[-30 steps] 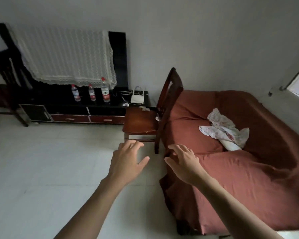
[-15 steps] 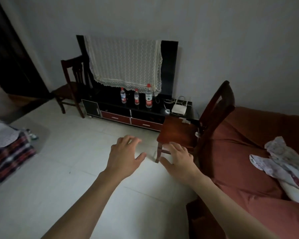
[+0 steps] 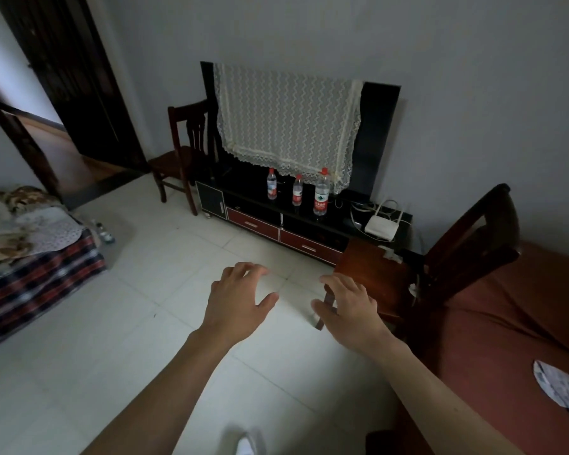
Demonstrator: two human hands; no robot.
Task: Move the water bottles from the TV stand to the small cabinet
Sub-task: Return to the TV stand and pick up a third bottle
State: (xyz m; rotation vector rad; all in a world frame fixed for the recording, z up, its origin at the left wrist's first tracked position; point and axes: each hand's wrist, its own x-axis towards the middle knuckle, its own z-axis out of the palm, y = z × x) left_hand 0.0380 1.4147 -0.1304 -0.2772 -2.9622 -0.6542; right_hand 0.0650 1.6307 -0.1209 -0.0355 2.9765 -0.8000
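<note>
Black glossy TV stand (image 3: 335, 221) against far wall, with two red drawer fronts below its top. Three water bottles upright on its top, well apart from both hands: left bottle (image 3: 271, 184) with red cap and pale label; middle bottle (image 3: 297, 190), red-labelled, slightly nearer; right bottle (image 3: 321, 192), tallest, red-and-green label, standing nearest the front edge. Cream lace cloth (image 3: 288, 119) draped over dark TV screen (image 3: 380, 133) behind bottles, lower hem hanging just behind the bottle caps. White router (image 3: 382, 227) with coiled cable at right end of stand top.

Left hand (image 3: 235, 302) held out over pale tiled floor (image 3: 119, 323), palm down, fingers spread and loosely bent, thumb out to the side, holding nothing. Right hand (image 3: 350, 307) beside it, likewise palm down with fingers spread and relaxed, holding nothing; seen in front of the corner of a reddish-brown wooden chair (image 3: 372, 270), contact not discernible.

Second dark wooden chair (image 3: 181, 149) at left end of stand. Dark door (image 3: 69, 80) open at upper left. Red-and-dark plaid bedding (image 3: 37, 277) at left edge, patterned blankets piled on top. Rust-red covered sofa (image 3: 506, 323) at right, printed white cloth (image 3: 562, 385) lying on it.
</note>
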